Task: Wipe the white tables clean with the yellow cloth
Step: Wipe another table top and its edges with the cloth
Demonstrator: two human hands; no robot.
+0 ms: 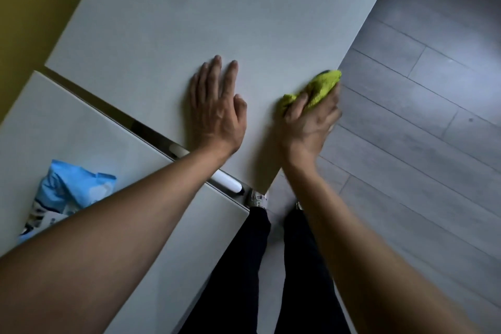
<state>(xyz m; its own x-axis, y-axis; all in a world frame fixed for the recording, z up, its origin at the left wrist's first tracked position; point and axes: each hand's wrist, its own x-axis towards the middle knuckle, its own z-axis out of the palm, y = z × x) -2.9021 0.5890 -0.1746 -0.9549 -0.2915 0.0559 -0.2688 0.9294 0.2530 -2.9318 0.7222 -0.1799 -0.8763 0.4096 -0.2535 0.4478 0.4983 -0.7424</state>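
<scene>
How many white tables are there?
2. The bigger white table is under both hands: the left hand lies flat on it, the right hand grips the yellow cloth at its edge. The nearer white table holds a blue packet. Others may be out of view.

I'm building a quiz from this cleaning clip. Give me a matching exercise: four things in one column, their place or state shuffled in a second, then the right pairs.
Things
1. yellow cloth
2. left hand
3. blue packet
4. white marker

Place or state
A. lies in the gap between the two white tables
B. bunched in the right hand at the table's floor-side edge
C. flat on the larger table, fingers straight
D. sits on the nearer table, partly behind the left forearm

Pairs: 1-B, 2-C, 3-D, 4-A
</scene>
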